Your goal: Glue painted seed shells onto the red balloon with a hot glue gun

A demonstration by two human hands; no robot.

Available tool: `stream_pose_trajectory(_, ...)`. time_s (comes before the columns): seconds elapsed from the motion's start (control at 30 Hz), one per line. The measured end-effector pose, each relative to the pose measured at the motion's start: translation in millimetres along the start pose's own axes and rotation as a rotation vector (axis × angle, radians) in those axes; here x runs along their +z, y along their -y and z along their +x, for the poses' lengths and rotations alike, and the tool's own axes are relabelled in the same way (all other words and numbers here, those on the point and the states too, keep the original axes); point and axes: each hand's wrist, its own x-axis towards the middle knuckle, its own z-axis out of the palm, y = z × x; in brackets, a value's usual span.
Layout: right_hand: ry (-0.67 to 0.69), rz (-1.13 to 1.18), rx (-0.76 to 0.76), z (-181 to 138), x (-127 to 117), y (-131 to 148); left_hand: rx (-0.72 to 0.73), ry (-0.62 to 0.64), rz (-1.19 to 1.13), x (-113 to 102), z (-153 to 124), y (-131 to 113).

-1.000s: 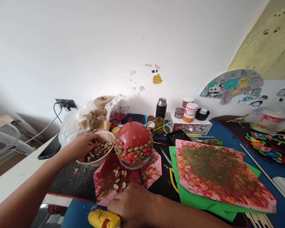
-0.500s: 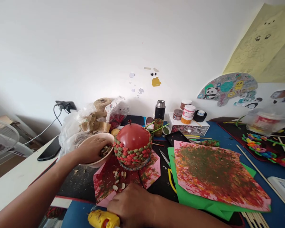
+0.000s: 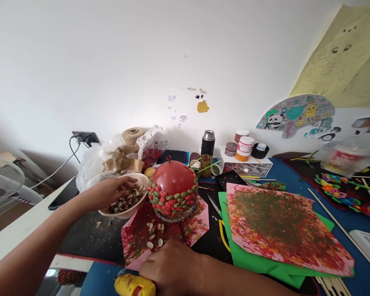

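Note:
My left hand (image 3: 112,190) is over a pale bowl (image 3: 123,215) of pistachio shells (image 3: 126,201), its fingers apart and some tips near the shells. Close to the bowl's right side stands a red balloon (image 3: 172,176), its lower part ringed with red and green painted shells (image 3: 174,202). In front of it my right hand (image 3: 172,267) is closed on a yellow glue gun (image 3: 134,284), which lies partly out of view at the bottom. Several loose shells (image 3: 156,230) lie on the paint-smeared pink paper (image 3: 132,242) between that hand and the balloon.
At right, another painted pink sheet (image 3: 280,230) lies on green paper (image 3: 255,263), with scissors (image 3: 214,204) beside it. A black flask (image 3: 207,152) and paint jars (image 3: 245,146) stand at the back. Plastic bags (image 3: 92,164) and twine (image 3: 133,135) sit behind the bowl.
My left hand has drawn back and up to the left in the bowl, uncovering more shells. My right hand and the glue gun have hardly moved.

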Motion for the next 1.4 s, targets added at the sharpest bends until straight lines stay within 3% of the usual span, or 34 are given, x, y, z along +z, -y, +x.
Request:
stream_pose_trajectory(0.23, -0.057, 0.010, -0.029, 0.6, 7.8, -3.0, 0.235, -0.045, 0.059, 26.6, 11.8, -24.7)
stream_pose_trajectory(0.4, -0.050, 0.019, -0.006, -3.3, 2.1, 0.4, 0.255, -0.040, 0.130, 38.8, 28.2, -21.5)
stream_pose_trajectory(0.67, 0.022, -0.010, 0.011, -0.2, -9.5, 3.9, 0.203, 0.004, 0.116, 30.7, 35.3, -17.2)
stream_pose_trajectory(0.87, -0.023, 0.001, 0.004, -1.4, -3.5, 0.3, 0.040, 0.068, 0.052, 7.6, 20.0, -2.9)
stream_pose_trajectory(1.03, 0.019, -0.016, 0.014, 1.1, -6.0, 0.8, -0.014, 0.059, 0.039, -6.3, 6.7, 1.3)
stream_pose_trajectory(1.4, 0.019, -0.020, 0.017, 0.5, -6.0, 1.7, 0.151, 0.019, 0.014, 19.2, 30.2, -36.9)
